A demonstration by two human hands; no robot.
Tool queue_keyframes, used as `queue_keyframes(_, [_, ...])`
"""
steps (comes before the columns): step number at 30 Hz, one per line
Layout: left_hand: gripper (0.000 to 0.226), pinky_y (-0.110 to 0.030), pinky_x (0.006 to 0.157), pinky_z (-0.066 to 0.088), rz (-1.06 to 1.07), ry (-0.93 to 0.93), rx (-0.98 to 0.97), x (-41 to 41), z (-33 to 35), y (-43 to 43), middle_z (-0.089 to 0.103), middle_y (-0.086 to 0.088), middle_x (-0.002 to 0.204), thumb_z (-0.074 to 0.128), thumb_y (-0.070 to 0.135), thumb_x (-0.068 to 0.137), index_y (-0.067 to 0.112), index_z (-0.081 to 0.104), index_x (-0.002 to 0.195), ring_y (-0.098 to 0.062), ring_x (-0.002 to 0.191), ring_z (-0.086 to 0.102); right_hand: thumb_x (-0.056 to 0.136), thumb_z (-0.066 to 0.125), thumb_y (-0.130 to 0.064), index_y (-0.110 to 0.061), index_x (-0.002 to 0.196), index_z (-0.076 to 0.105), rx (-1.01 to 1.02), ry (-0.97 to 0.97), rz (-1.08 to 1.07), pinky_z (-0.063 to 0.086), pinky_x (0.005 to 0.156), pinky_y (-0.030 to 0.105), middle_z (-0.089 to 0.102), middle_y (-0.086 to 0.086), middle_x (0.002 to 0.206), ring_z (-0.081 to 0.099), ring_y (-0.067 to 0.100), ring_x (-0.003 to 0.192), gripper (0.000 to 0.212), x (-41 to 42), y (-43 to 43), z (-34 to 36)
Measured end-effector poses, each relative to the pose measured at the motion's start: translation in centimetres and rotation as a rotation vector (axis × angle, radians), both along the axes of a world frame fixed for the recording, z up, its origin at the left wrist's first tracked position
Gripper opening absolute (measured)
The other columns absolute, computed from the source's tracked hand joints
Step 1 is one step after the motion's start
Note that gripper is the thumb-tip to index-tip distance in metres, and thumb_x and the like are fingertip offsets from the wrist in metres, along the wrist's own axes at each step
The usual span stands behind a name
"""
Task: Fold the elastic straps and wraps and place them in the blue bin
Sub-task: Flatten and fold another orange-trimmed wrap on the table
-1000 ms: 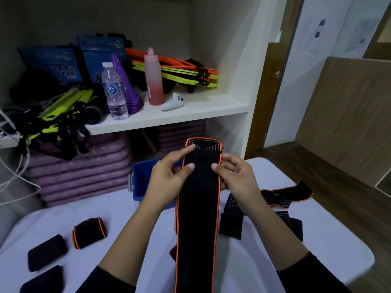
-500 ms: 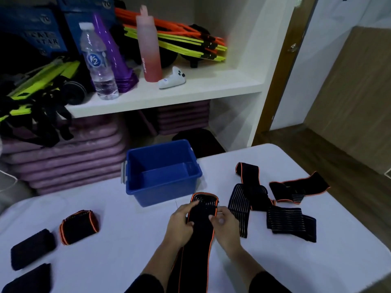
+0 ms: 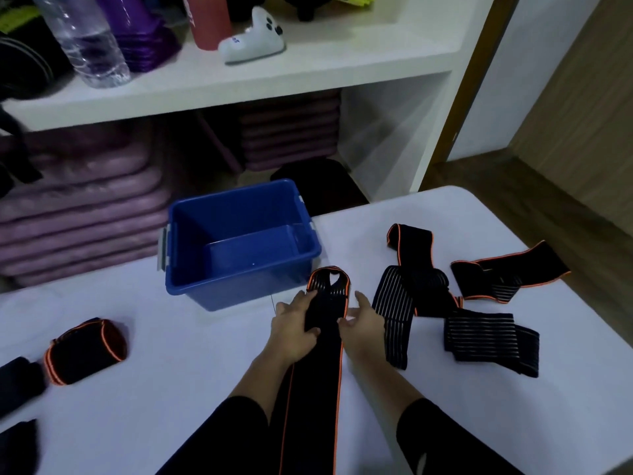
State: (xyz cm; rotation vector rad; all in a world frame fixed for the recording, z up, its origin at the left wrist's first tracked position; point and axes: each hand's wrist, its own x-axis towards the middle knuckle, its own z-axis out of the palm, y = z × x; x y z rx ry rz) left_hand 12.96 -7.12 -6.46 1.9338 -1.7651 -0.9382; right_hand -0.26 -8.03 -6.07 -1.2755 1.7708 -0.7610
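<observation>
A long black strap with orange edges (image 3: 318, 365) lies flat on the white table, running from the near edge towards the blue bin (image 3: 191, 255). My left hand (image 3: 293, 325) grips its left edge near the far end, thumb on top. My right hand (image 3: 361, 322) pinches the right edge there. The bin stands just beyond the strap's rounded end and holds nothing. To the right lies a loose heap of black striped wraps (image 3: 411, 289), an orange-edged wrap (image 3: 507, 272) and a folded striped wrap (image 3: 489, 337).
A rolled orange-edged wrap (image 3: 84, 351) and dark rolled wraps (image 3: 17, 382) sit at the table's left. Behind the table is a white shelf (image 3: 239, 84) with a water bottle (image 3: 85, 39), a pink bottle and a white controller (image 3: 253, 36). Purple mats (image 3: 78, 214) are stacked below.
The strap was held up in front of me; it now lies flat on the table. Both hands came down with it, and my view tilted downward.
</observation>
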Motion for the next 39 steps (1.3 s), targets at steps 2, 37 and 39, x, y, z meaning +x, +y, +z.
queue_keyframes(2, [0.072, -0.031, 0.104, 0.034, 0.034, 0.043, -0.033, 0.5, 0.2, 1.0, 0.044, 0.006, 0.139, 0.058, 0.008, 0.078, 0.03, 0.031, 0.141, -0.025, 0.119, 0.04, 0.081, 0.055, 0.003, -0.007, 0.139, 0.038, 0.009, -0.045, 0.001, 0.055, 0.081, 0.034, 0.061, 0.016, 0.117, 0.064, 0.021, 0.077, 0.061, -0.3, 0.6, 0.2])
queue_keyframes(37, [0.05, -0.011, 0.062, 0.046, 0.172, 0.242, 0.238, 2.2, 1.9, 19.2, 0.062, 0.002, 0.07, 0.076, 0.015, 0.072, 0.021, 0.055, 0.117, -0.006, 0.064, 0.061, 0.076, 0.074, -0.027, -0.021, 0.142, 0.036, 0.136, 0.252, 0.442, 0.038, 0.105, 0.029, 0.032, 0.009, 0.121, 0.044, 0.023, 0.116, 0.076, -0.8, 16.2, 0.1])
queue_keyframes(39, [0.047, -0.007, 0.056, 0.044, 0.139, 0.21, 0.181, 2.2, 1.9, 19.7, 0.058, 0.005, 0.064, 0.074, 0.012, 0.075, 0.021, 0.056, 0.117, 0.0, 0.056, 0.056, 0.078, 0.072, -0.026, -0.019, 0.142, 0.034, 0.115, 0.258, 0.436, 0.038, 0.104, 0.027, 0.031, 0.007, 0.119, 0.044, 0.021, 0.114, 0.075, -0.7, 16.5, -0.2])
